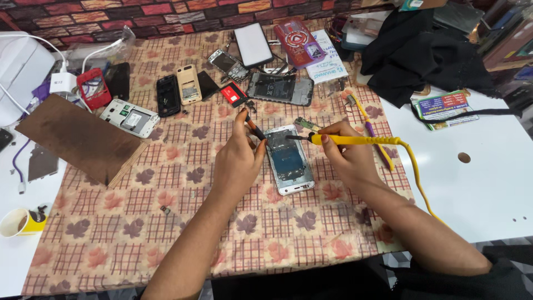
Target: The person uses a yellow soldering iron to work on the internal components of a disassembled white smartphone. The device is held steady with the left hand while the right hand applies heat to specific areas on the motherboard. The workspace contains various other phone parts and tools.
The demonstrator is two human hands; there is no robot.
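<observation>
- Left hand point(240, 158) pinches a small orange-and-black tool point(254, 129), fingers closed around it, tip at the top left corner of the opened silver phone with exposed board point(288, 160).
- Right hand point(345, 153) clamped on a yellow-handled soldering iron with yellow cable point(355, 140), held nearly level, dark tip pointing left over the phone's upper part.
- Phone lies flat on the plaid leaf-print cloth point(183, 222), between both hands, near the table's middle.
- Hands apart, one on each side of the phone.
- Small green circuit board point(306, 123) just beside the phone's top right.
- Further back: black phone shell point(168, 95), gold phone shell point(189, 84), red phone frame point(93, 88), white phone back point(130, 118).
- Brown wooden board point(78, 136) at left; yellow paper cup point(22, 221) on the white table edge.
</observation>
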